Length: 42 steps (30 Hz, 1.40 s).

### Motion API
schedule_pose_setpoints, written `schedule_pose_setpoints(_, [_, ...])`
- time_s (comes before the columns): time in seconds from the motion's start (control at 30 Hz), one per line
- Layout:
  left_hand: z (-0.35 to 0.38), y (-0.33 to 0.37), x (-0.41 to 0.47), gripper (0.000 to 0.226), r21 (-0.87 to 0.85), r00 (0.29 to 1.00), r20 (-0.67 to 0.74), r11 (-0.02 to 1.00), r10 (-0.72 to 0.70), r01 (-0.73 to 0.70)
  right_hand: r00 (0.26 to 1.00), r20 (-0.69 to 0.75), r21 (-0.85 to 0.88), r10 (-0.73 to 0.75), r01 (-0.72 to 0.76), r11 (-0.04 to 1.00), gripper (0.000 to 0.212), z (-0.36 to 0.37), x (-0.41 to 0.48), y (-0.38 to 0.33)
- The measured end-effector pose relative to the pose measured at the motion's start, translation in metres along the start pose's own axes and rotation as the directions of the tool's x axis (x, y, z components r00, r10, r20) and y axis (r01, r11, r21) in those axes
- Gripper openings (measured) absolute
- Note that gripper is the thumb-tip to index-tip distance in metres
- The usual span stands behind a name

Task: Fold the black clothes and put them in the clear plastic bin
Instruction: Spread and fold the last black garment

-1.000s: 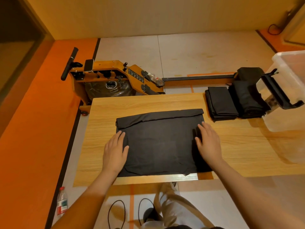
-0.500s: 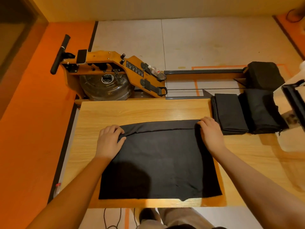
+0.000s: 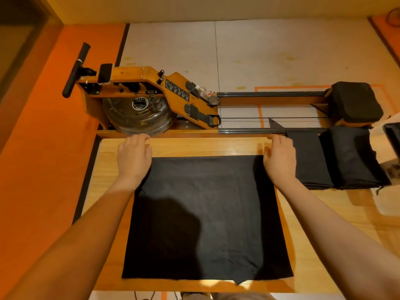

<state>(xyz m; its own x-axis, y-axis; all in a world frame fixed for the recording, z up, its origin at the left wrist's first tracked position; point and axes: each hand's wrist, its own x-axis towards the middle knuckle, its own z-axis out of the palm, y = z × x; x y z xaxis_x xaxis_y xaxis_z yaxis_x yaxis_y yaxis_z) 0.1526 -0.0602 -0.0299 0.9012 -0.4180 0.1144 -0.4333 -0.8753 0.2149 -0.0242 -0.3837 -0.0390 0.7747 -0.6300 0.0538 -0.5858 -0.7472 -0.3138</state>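
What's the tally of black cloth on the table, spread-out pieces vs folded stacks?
Spread-out black cloth: 1
Folded black stacks: 2
Total: 3

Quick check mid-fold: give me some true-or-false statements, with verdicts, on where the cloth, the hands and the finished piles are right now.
1. The black cloth lies spread flat on the wooden table. True.
2. The left hand and right hand are at the cloth's near corners. False: they are at its far corners.
3. The folded black piles sit to the right of the cloth. True.
4. The piles lie on the floor. False: they are on the table.
5. A rowing machine stands beyond the table. True.
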Motion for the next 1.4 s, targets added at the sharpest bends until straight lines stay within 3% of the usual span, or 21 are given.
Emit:
schedule_pose_setpoints(0.1, [0.015, 0.023, -0.025, 0.035, -0.036, 0.996, 0.063, 0.998, 0.057, -0.054, 0.979, -0.009, 0.0, -0.204, 0.204, 0.979, 0.037, 0.01, -0.026, -0.016])
schedule_pose_setpoints(0.23, [0.047, 0.048, -0.071, 0.053, -0.058, 0.928, 0.219, 0.954, 0.301, -0.295, 0.857, 0.188, 0.025, -0.481, 0.485, 0.874, 0.045, 0.044, -0.067, -0.039])
schedule_pose_setpoints(0.33, [0.065, 0.048, -0.084, 0.063, -0.017, 0.885, 0.326, 0.938, 0.332, -0.346, 0.805, 0.299, -0.015, -0.513, 0.541, 0.841, 0.051, 0.065, -0.073, -0.045])
schedule_pose_setpoints(0.5, [0.075, 0.034, -0.073, 0.073, 0.032, 0.873, 0.378, 0.939, 0.307, -0.343, 0.816, 0.364, -0.074, -0.45, 0.507, 0.859, 0.054, 0.073, -0.058, -0.038])
schedule_pose_setpoints(0.6, [0.074, 0.035, -0.065, 0.078, 0.031, 0.893, 0.342, 0.946, 0.294, -0.323, 0.855, 0.358, -0.076, -0.376, 0.428, 0.9, 0.06, 0.07, -0.052, -0.033])
schedule_pose_setpoints(0.67, [0.072, 0.044, -0.065, 0.074, 0.03, 0.938, 0.278, 0.974, 0.206, -0.223, 0.878, 0.342, -0.092, -0.335, 0.386, 0.918, 0.061, 0.068, -0.05, -0.024])
schedule_pose_setpoints(0.73, [0.069, 0.058, -0.074, 0.068, 0.035, 0.98, 0.196, 0.999, 0.029, -0.037, 0.893, 0.328, -0.12, -0.309, 0.364, 0.924, 0.061, 0.065, -0.051, -0.012])
schedule_pose_setpoints(0.83, [0.068, 0.079, -0.106, 0.071, -0.004, 0.96, 0.2, 0.979, -0.198, 0.203, 0.918, 0.302, -0.132, -0.258, 0.309, 0.942, 0.06, 0.061, -0.054, 0.002])
schedule_pose_setpoints(1.0, [0.066, 0.095, -0.152, 0.072, 0.026, 0.913, 0.248, 0.944, -0.325, 0.329, 0.937, 0.311, -0.138, -0.162, 0.213, 0.967, 0.061, 0.05, -0.064, 0.007])
schedule_pose_setpoints(1.1, [0.067, 0.086, -0.158, 0.072, 0.062, 0.912, 0.277, 0.953, -0.303, 0.298, 0.92, 0.362, -0.159, -0.152, 0.221, 0.962, 0.065, 0.048, -0.076, 0.008])
schedule_pose_setpoints(1.23, [0.068, 0.056, -0.142, 0.072, 0.085, 0.942, 0.283, 0.983, -0.18, 0.162, 0.926, 0.375, -0.151, -0.051, 0.115, 0.982, 0.069, 0.051, -0.096, 0.001])
schedule_pose_setpoints(1.33, [0.067, 0.022, -0.113, 0.075, 0.134, 0.949, 0.316, 0.99, 0.001, -0.045, 0.934, 0.35, -0.146, 0.066, -0.015, 0.989, 0.068, 0.053, -0.121, -0.018])
schedule_pose_setpoints(1.4, [0.061, 0.0, -0.085, 0.076, 0.141, 0.899, 0.407, 0.962, 0.159, -0.234, 0.91, 0.379, -0.164, 0.168, -0.112, 0.98, 0.065, 0.051, -0.143, -0.033])
